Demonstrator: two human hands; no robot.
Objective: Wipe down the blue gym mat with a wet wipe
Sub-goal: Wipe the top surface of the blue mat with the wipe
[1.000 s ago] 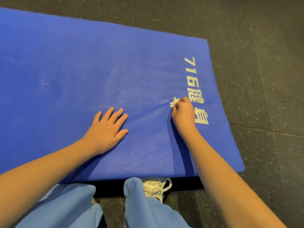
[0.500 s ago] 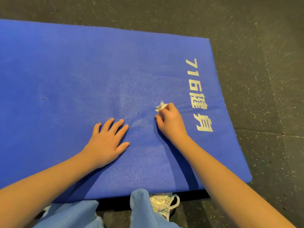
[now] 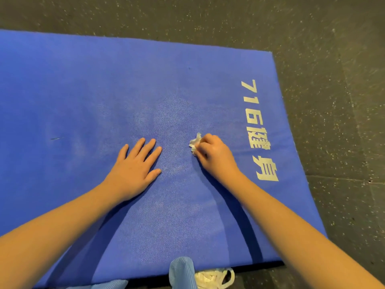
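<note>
Gripping crumpled wet wipe (image 3: 195, 142) in curled right hand (image 3: 216, 158), pressed to blue gym mat (image 3: 83, 90) near white lettering (image 3: 258, 130). Resting left hand (image 3: 135, 170) flat on mat, fingers straight and spread.

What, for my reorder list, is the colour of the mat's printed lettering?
Silvery white lettering on the blue mat; head view.

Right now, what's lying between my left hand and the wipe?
Nothing but bare blue mat: in the head view, a strip of its surface separates the flat left hand from the wet wipe bunched in the right hand.
</note>
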